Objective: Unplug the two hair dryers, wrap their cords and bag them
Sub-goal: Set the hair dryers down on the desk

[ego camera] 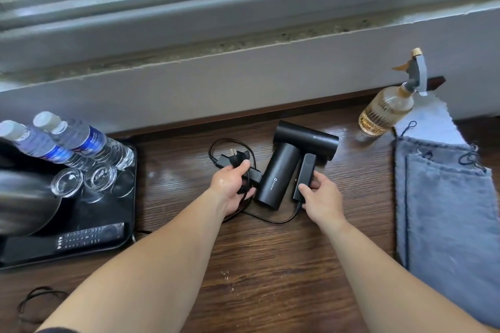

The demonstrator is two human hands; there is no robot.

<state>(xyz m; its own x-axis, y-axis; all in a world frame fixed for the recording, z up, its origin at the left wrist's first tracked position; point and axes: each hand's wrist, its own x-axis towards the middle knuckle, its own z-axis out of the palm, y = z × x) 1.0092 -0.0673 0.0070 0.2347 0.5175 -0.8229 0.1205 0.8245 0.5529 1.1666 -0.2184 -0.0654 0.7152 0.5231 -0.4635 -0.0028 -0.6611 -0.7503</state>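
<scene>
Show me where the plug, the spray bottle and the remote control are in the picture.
plug point(228, 160), head view, on its black body below the prongs.
spray bottle point(384, 113), head view, on the ribbed clear body.
remote control point(90, 235), head view, on its button face.

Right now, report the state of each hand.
Left hand: closed around the bundled power cord, near its plug.
Right hand: gripping the hair dryer handle at its cord end.
</scene>
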